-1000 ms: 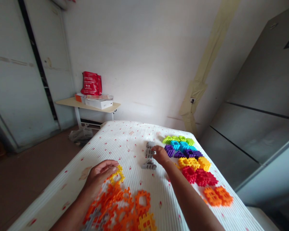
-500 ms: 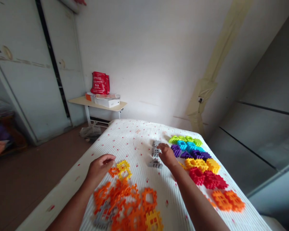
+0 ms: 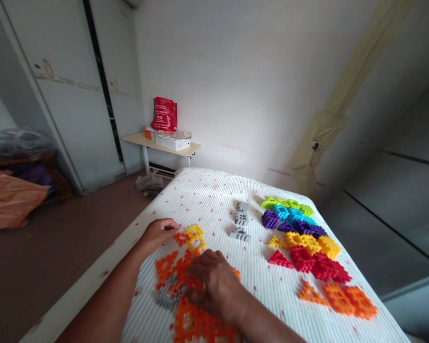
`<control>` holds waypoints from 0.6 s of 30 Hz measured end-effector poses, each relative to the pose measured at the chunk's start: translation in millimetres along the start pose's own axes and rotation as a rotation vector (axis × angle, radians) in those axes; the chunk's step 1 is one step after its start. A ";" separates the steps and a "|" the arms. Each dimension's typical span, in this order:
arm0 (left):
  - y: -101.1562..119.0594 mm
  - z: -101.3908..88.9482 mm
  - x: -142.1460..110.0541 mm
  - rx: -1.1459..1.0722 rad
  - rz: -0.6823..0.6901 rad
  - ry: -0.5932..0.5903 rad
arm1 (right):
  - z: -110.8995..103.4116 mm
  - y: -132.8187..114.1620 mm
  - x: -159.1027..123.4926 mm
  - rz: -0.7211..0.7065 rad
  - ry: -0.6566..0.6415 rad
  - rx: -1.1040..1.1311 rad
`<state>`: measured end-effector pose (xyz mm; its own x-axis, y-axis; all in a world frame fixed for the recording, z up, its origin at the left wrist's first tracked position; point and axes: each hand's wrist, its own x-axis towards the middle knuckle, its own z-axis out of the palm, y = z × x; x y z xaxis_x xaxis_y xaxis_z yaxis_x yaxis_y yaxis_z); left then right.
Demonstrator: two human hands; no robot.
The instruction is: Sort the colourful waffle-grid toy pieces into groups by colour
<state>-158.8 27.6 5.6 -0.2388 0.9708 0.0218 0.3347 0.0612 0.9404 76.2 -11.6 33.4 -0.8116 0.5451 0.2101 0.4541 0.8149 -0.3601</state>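
Note:
My left hand (image 3: 158, 232) rests curled at the left edge of a loose heap of orange and yellow lattice blocks (image 3: 186, 286), fingertips touching an orange piece beside a yellow block (image 3: 195, 234). My right hand (image 3: 212, 283) lies palm-down on that heap, fingers bent over orange pieces and next to a grey block (image 3: 168, 296); what it grips is hidden. Three grey blocks (image 3: 240, 220) lie farther away in the middle.
The blocks lie on a white ribbed mattress with red specks (image 3: 207, 200). Sorted stacks stand at right: green and blue (image 3: 286, 209), purple, yellow, red (image 3: 316, 264), orange (image 3: 346, 299). A small table with a red bag (image 3: 163, 114) stands by the wall; wardrobe doors at left.
My right hand has left the grey blocks in the middle and come back onto the near orange heap. The view has swung left. My left hand stays at the heap's left edge.

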 end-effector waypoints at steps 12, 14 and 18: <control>-10.8 0.9 6.5 -0.047 0.026 0.091 | 33.1 -41.7 22.1 -0.008 -0.130 -0.189; -9.6 1.8 7.0 -0.057 0.024 0.103 | 34.7 -40.0 21.9 0.027 -0.070 -0.097; -3.8 3.6 6.4 -0.086 0.028 0.112 | 36.1 -34.3 25.7 0.157 0.077 0.294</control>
<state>-158.4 34.4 0.9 -0.3321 0.9397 0.0818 0.2644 0.0096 0.9644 26.4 -32.7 18.3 -0.7046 0.6822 0.1954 0.4370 0.6340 -0.6380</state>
